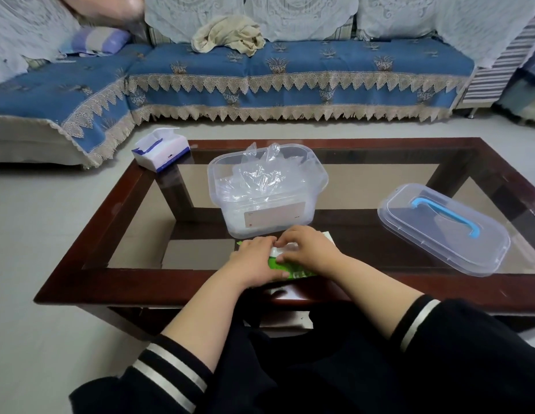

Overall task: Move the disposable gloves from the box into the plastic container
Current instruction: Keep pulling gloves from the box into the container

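Now both hands on the green box [290,268].
Left hand [254,258] and right hand [308,249] grip it together; crumpled clear gloves [260,177] fill the plastic container [308,204] just behind, lid [442,228] lying apart at right.

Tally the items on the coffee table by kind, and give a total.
Clear plastic container, gloves inside: 1
Clear lid with blue handle: 1
Green glove box, under both hands: 1
Tissue pack: 1
Total: 4
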The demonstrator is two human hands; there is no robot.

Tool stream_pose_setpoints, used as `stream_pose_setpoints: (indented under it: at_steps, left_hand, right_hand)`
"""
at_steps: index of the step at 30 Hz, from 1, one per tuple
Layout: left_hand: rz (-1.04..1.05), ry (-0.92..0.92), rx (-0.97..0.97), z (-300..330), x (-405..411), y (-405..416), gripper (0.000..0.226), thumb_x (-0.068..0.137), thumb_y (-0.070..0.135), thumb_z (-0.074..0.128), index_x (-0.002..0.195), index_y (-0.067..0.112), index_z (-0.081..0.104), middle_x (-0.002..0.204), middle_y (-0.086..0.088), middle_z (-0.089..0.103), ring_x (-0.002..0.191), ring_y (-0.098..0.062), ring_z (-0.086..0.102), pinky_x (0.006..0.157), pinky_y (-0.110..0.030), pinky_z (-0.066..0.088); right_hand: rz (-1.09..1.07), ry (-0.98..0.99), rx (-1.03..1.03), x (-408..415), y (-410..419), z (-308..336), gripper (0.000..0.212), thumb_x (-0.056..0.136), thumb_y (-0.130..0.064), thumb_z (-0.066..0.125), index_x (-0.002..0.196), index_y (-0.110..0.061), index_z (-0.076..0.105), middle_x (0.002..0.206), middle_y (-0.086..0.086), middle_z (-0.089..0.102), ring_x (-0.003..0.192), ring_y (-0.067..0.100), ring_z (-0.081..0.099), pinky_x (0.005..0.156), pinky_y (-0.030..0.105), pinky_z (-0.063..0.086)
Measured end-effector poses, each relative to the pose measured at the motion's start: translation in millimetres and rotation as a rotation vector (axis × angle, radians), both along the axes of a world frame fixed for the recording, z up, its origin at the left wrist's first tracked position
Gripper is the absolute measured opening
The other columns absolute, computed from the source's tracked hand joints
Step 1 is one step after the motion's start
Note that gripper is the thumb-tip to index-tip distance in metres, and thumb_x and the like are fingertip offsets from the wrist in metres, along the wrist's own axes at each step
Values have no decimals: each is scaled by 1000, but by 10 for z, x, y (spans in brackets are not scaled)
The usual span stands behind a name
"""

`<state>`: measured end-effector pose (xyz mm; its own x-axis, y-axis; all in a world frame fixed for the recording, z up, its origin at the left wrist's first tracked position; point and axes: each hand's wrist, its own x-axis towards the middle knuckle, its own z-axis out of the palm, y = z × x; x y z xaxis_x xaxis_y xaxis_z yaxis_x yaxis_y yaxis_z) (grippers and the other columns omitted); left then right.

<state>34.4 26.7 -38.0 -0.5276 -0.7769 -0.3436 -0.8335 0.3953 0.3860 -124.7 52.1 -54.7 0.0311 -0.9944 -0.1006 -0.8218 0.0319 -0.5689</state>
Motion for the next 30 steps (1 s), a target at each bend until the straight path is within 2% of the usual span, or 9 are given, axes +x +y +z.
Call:
stream_pose_setpoints:
  at_steps: [5, 10, 16, 19, 21, 23, 25, 28, 30]
  left_hand:
    - [42, 67, 6, -136, -20, -57, 74, 82, 44, 70, 144, 36, 32, 145, 0, 37, 134, -28, 29, 110, -44, 30]
    - [32, 27, 14, -174, -5, -104, 66, 84, 46, 66, 141, 47, 34, 142, 4, 38, 131, -29, 29, 109, -44, 30]
    - [89, 81, 52, -160, 4, -99, 57, 82, 42, 69, 132, 53, 45, 135, 5, 42, 128, -27, 28, 107, -44, 32]
    - [119, 75, 77, -121, 12, -76, 63, 84, 39, 69, 141, 40, 40, 137, 0, 37, 132, -25, 25, 110, -41, 30]
    - [144, 82, 84, -87, 6, -40, 70, 85, 38, 70, 144, 22, 35, 139, -3, 35, 134, -24, 26, 110, -41, 32]
    - [165, 90, 94, -79, 15, -32, 73, 85, 37, 70, 144, 17, 34, 139, -5, 34, 134, -24, 27, 110, -41, 33]
    - [153, 91, 95, -80, 24, -37, 71, 84, 38, 70, 144, 22, 36, 139, -4, 34, 133, -24, 27, 110, -40, 33]
    - [90, 77, 77, -118, 38, -80, 67, 84, 39, 67, 143, 42, 37, 139, 0, 35, 133, -25, 24, 112, -38, 27]
    - [76, 75, 81, -132, 40, -91, 66, 84, 39, 66, 143, 46, 36, 140, 0, 35, 132, -26, 25, 113, -39, 27]
  right_hand:
    - [-61, -43, -50, -11, -24, -12, 12, 79, -29, 74, 87, -20, 74, 97, -1, 68, 97, 18, 60, 83, 33, 45]
    - [-75, 79, -133, 14, 1, 10, 14, 89, -30, 63, 93, -19, 70, 100, -1, 64, 101, 14, 53, 73, 25, 35]
    - [-169, -106, -187, 12, 62, 104, 14, 95, -22, 53, 82, -19, 56, 81, -3, 58, 80, 20, 53, 68, 29, 33]
    - [-197, -233, -163, -44, 80, 169, 9, 93, -28, 58, 96, -19, 58, 89, -4, 61, 85, 16, 56, 76, 30, 41]
    - [-161, -196, -115, -92, 98, 202, 35, 83, -37, 70, 112, -20, 61, 97, -8, 60, 95, 10, 55, 82, 27, 43]
    - [-118, 24, -147, -96, 101, 234, 31, 79, -42, 71, 98, -17, 67, 86, -9, 58, 91, 13, 53, 73, 29, 41]
    - [-164, 63, -164, -83, 103, 309, 25, 84, -39, 67, 82, -15, 68, 73, -10, 55, 79, 12, 52, 65, 29, 36]
    - [-302, -289, -208, -85, 76, 510, 23, 88, -30, 66, 75, -12, 68, 64, -4, 57, 64, 9, 48, 64, 27, 36]
    - [-401, -575, -309, -126, 22, 801, 19, 90, -22, 64, 77, -9, 70, 69, 2, 61, 61, 4, 50, 62, 23, 42]
